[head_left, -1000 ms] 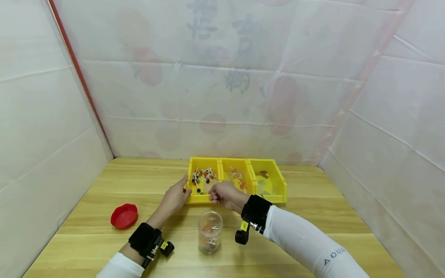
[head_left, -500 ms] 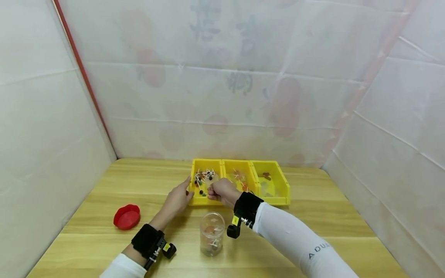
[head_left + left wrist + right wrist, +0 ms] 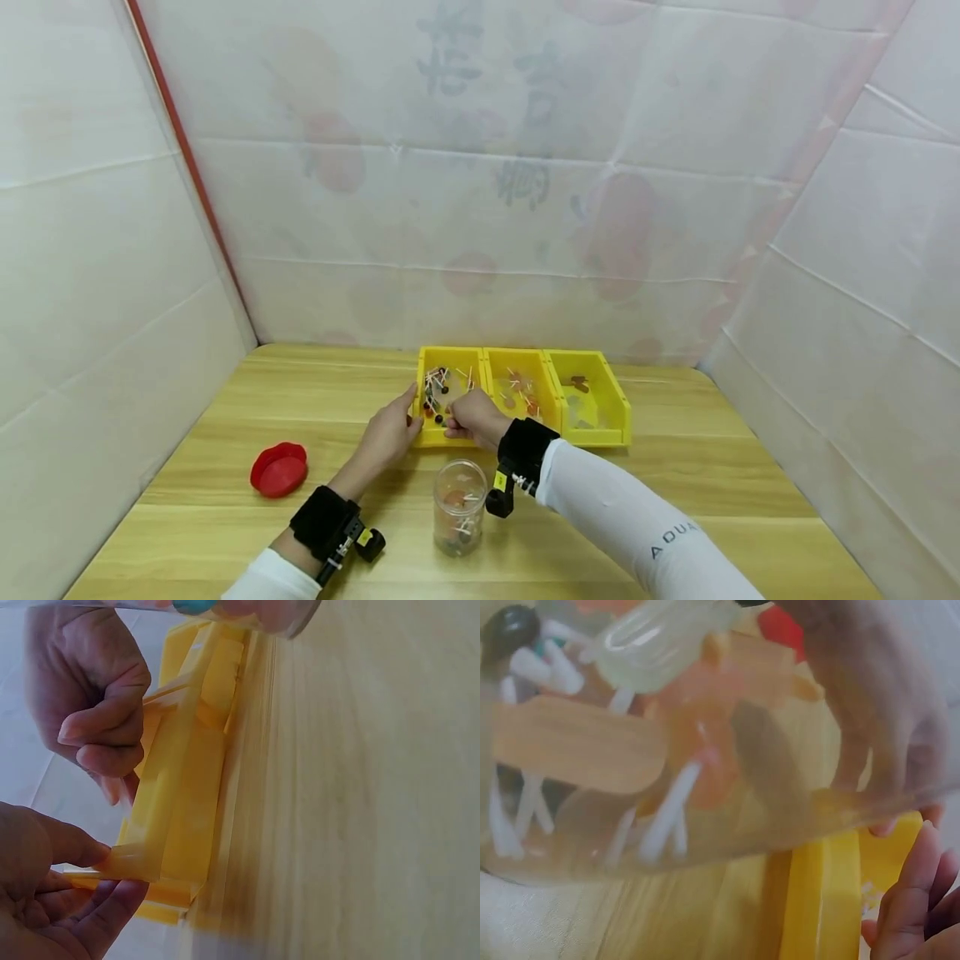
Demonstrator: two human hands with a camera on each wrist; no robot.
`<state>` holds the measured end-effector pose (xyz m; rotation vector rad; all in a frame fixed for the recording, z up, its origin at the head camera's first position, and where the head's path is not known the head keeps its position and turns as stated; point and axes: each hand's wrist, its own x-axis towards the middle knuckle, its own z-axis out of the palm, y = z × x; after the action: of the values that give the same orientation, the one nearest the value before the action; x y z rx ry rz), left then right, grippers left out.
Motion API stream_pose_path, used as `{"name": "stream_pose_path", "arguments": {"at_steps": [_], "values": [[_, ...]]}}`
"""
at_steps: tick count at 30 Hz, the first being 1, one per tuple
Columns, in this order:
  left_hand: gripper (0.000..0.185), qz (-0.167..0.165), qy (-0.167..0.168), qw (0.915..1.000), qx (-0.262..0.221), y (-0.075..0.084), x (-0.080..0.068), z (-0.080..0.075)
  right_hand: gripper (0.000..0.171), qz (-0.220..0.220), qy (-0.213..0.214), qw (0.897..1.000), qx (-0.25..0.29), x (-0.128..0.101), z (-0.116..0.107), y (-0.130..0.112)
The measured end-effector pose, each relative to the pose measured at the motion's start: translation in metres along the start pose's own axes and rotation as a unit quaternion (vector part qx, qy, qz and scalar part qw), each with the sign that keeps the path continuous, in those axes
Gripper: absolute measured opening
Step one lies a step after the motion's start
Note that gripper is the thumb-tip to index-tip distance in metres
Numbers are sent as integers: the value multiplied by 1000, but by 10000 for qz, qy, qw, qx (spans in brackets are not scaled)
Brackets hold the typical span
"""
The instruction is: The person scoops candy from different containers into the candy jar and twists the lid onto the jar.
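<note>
In the head view, the left bin (image 3: 450, 439) of a yellow row contains miniature lollipops (image 3: 440, 385) with dark and coloured balls on white sticks. My left hand (image 3: 390, 429) grips this bin's left front wall, thumb and fingers on either side of it in the left wrist view. Over the bin's front is my right hand (image 3: 474, 414), its outer fingers curled and its thumb and forefinger reaching down inside. The bin wall hides those fingertips in the left wrist view, and I cannot tell whether they pinch a lollipop.
A clear jar (image 3: 459, 517) partly filled with small sweet-shaped pieces stands in front of the bins. To the left lies a red lid (image 3: 279, 471). The middle bin (image 3: 558, 408) holds orange lollipops; the right bin (image 3: 618, 437) has brown and pale pieces.
My right hand has dipped further into the left bin and the right forearm has swung leftward. Several lollipops there have shifted, some sticks now nearer that hand. My left hand keeps its grip.
</note>
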<state>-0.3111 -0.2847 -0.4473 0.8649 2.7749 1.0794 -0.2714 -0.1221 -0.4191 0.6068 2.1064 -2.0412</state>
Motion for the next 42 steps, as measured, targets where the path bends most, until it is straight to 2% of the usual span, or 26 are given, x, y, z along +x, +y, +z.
{"name": "stream_pose_path", "arguments": {"at_steps": [3, 7, 11, 15, 20, 26, 31, 42], "values": [[64, 7, 23, 10000, 20, 1, 1, 1, 31, 6, -18, 10000, 28, 3, 1, -1], [63, 102, 57, 9999, 74, 2, 2, 2, 23, 18, -206, 9997, 120, 5, 2, 1], [63, 122, 110, 9998, 109, 2, 1, 3, 21, 44, -218, 9994, 274, 5, 6, 6], [63, 73, 152, 9998, 120, 0, 2, 3, 25, 34, -145, 9978, 643, 6, 12, 13], [64, 41, 109, 9999, 58, -1, 2, 1, 30, 16, -114, 9912, 1319, 7, 17, 16], [64, 106, 66, 9998, 127, -2, 2, 2, 33, 46, -175, 9821, 1873, 9, 17, 19], [64, 143, 80, 9997, 171, -2, 2, 3, 39, 127, -275, 9772, 2099, 5, 15, 20], [64, 71, 123, 9999, 80, -3, 3, 3, 37, 201, -532, 9687, 2417, 1, 9, 22]]}}
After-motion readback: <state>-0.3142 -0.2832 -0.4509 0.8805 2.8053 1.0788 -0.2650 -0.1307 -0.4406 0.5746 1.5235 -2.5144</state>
